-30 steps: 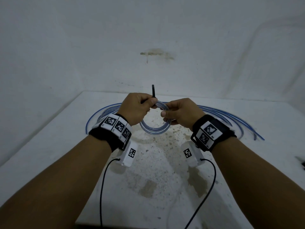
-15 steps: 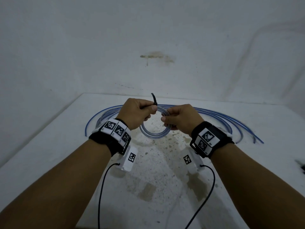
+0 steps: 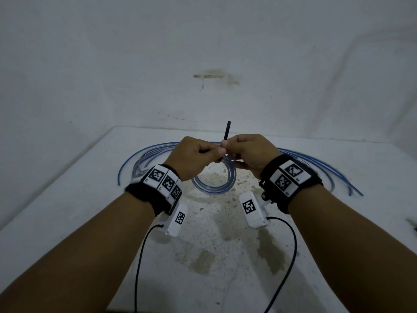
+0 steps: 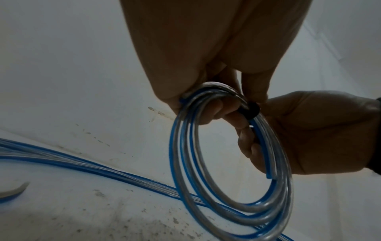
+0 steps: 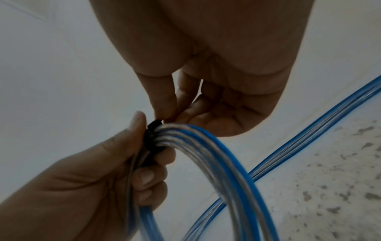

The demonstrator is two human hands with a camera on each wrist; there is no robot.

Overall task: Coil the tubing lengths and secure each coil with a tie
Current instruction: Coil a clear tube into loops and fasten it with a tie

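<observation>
A small coil of clear, blue-striped tubing (image 3: 214,185) hangs above the white table (image 3: 67,199) between both hands. A black tie (image 3: 226,132) wraps the top of the coil, and its tail points up. My left hand (image 3: 217,152) grips the top of the coil beside the wrap, thumb against the tie (image 5: 152,138). My right hand (image 3: 226,144) pinches the tie's tail between thumb and forefinger. In the left wrist view the coil (image 4: 226,163) shows several turns, with the tie (image 4: 250,110) around them.
Several loose lengths of the same tubing (image 3: 327,172) lie in long arcs across the back of the table, from left (image 3: 135,159) to right. White walls close the table's far and left sides. A dark object (image 3: 413,224) sits at the right edge.
My right hand has moved from the coil's rim up to the tie's tail and pinched it. The tail, bent before, now stands straight. The hands are closer together.
</observation>
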